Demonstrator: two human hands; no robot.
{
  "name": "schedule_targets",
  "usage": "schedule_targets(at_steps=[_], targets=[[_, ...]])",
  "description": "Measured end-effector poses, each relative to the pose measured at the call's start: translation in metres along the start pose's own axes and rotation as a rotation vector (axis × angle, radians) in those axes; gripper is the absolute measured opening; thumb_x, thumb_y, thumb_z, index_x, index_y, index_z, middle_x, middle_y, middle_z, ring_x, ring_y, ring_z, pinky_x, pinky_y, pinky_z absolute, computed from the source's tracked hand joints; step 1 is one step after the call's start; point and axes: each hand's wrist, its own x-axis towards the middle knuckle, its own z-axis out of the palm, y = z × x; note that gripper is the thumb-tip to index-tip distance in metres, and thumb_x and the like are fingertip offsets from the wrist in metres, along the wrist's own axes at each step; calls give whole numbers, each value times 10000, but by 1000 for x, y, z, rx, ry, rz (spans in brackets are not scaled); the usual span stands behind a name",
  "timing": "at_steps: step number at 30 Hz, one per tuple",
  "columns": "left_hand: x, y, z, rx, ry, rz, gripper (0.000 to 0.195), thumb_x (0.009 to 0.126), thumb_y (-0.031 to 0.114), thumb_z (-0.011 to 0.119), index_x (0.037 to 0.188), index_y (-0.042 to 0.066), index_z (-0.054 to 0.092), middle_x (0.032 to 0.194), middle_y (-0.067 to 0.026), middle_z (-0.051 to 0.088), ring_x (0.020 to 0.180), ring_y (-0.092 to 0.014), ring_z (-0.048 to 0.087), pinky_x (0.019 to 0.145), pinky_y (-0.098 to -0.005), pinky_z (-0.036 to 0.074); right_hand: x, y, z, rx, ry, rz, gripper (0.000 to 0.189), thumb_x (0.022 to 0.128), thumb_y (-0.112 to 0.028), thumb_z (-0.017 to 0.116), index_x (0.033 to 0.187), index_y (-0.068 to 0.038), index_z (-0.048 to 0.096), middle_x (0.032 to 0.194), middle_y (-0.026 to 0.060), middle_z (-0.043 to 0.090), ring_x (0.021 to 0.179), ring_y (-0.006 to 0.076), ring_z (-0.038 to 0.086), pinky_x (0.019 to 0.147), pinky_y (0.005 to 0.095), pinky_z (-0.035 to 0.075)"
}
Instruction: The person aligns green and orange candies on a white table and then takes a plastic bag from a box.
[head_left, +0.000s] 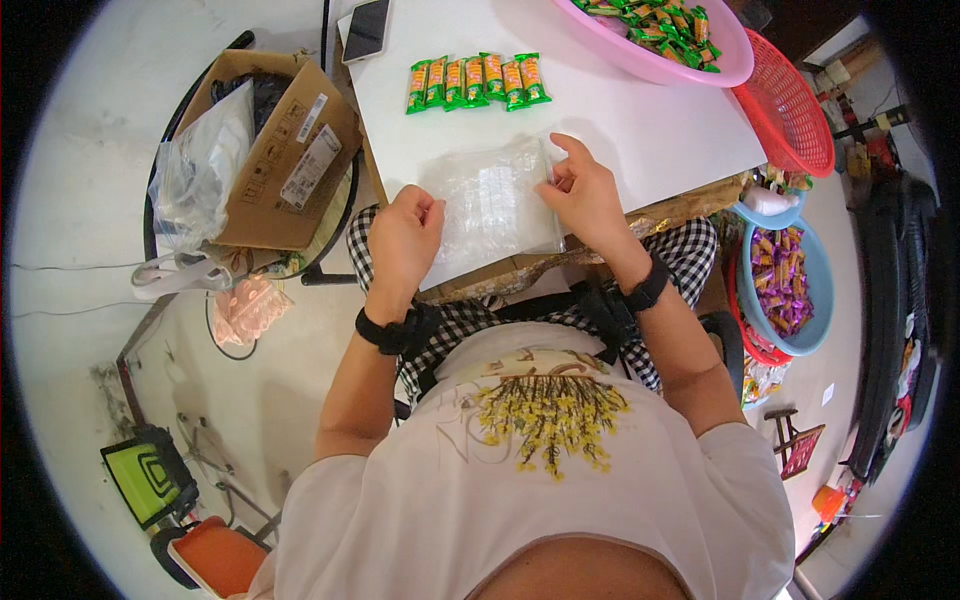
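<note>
A flat, clear plastic zip bag (491, 199) lies in front of me near the front edge of the white tabletop (660, 135). My left hand (405, 244) is at its left edge, fingers curled and thumb pinched in against them. At the opposite edge, along the seal strip, my right hand (585, 191) has its thumb and curled fingers on the bag, while the index finger sticks out. Beyond the bag, several green-and-orange wrapped snack bars (474, 81) lie side by side in a row.
A pink basin (660, 75) of the green-wrapped snacks overlaps the table's far right, beside a red plastic basket (795, 112). Lower right, a blue basin (821, 300) holds purple-wrapped snacks. A smartphone (367, 31) lies far left. Left of the table stands a cardboard box (289, 161) with plastic bags.
</note>
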Motion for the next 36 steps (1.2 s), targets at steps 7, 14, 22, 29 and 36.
schedule_targets(at_steps=[7,14,22,29,36], targets=[[-3,-8,7,153,-14,20,151,830,205,624,796,61,592,669,-130,628,626,-310,620,558,-396,469,1,2,3,-76,-23,41,594,721,-80,703,1262,-10,470,879,160,629,764,303,627,703,369,517],[-2,-7,7,192,-32,48,146,826,207,631,802,69,588,663,-129,624,658,-312,629,577,-405,471,-10,-15,9,-466,48,-375,647,694,-117,720,1282,-21,467,1353,205,409,1229,359,415,978,443,387],[3,24,-7,355,-14,164,248,782,201,678,936,31,584,923,-140,645,832,-321,621,689,-408,479,-18,1,22,-605,-169,-346,690,788,-318,676,1327,17,405,1452,226,303,1377,366,237,1093,549,200],[-2,57,44,176,-229,534,751,825,434,594,1381,-14,362,1424,-223,361,1351,-355,302,1094,-507,217,-17,10,24,-715,-223,-390,756,814,-326,606,1417,12,300,1484,216,259,1403,347,187,1109,541,142],[-3,34,48,289,-354,320,880,837,600,477,1432,-14,272,1501,-217,225,1416,-316,169,1116,-537,98,-20,14,26,-698,-180,-407,730,809,-309,602,1389,44,336,1481,220,269,1397,342,214,1098,547,169]])
